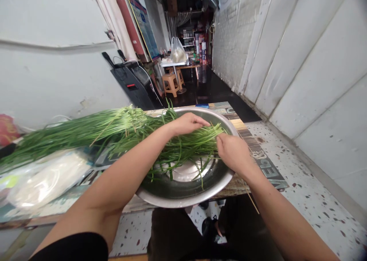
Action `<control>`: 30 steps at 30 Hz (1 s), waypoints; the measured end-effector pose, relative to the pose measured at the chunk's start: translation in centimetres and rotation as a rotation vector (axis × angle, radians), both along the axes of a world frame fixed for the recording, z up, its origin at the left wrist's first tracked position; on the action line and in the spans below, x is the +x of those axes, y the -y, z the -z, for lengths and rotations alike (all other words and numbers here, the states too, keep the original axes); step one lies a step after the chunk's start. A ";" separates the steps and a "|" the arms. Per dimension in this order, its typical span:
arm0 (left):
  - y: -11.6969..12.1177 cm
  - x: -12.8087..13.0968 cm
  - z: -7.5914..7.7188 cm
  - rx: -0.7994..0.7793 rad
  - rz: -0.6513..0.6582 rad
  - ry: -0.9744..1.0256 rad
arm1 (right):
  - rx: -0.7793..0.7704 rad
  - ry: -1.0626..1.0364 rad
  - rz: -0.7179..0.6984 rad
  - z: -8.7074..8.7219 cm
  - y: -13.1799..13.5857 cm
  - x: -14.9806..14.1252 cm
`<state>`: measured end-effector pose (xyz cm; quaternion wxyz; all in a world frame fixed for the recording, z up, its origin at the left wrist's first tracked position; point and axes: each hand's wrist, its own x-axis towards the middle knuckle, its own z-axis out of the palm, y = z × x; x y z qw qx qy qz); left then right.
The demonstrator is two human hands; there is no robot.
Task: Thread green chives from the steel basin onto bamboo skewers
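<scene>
A wide steel basin [189, 200] sits in front of me, with a bunch of garlic chives [183, 148] lying across its far half. My left hand [187, 123] rests on top of these chives, its fingers stretched out towards their pale cut ends. At the basin's right side, my right hand [233, 151] has its fingers closed at those pale ends, gripping some of the stalks. Its fingertips are partly hidden. Loose green blades hang down onto the basin's shiny bottom. To the left, a bigger pile of chives [77, 131] lies on the table, some of it reaching the basin's rim.
A clear plastic bag with something pale inside [51, 179] lies on the patterned table [271, 173] at left. Beyond the table are a black machine [132, 83], an orange stool [170, 84] and a small white table [169, 63]. A white wall [309, 70] runs along the right.
</scene>
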<state>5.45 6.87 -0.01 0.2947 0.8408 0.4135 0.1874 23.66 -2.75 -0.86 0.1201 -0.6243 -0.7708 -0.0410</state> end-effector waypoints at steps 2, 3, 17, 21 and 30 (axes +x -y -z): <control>-0.8 -0.2 0.7 0.166 -0.156 -0.130 | -0.014 0.005 -0.012 -0.1 0.0 0.0; -1.1 -0.1 1.1 0.231 -0.207 -0.205 | -0.017 0.010 -0.015 -0.1 0.0 0.1; -2.4 1.5 3.4 0.535 -0.168 -0.379 | -0.005 0.041 -0.011 0.1 0.0 0.1; -2.5 1.0 3.0 0.392 -0.248 -0.064 | -0.001 0.028 -0.012 0.1 0.1 0.1; -1.3 1.3 1.9 -0.169 -0.187 0.318 | -0.037 0.001 0.006 -0.2 0.2 -0.1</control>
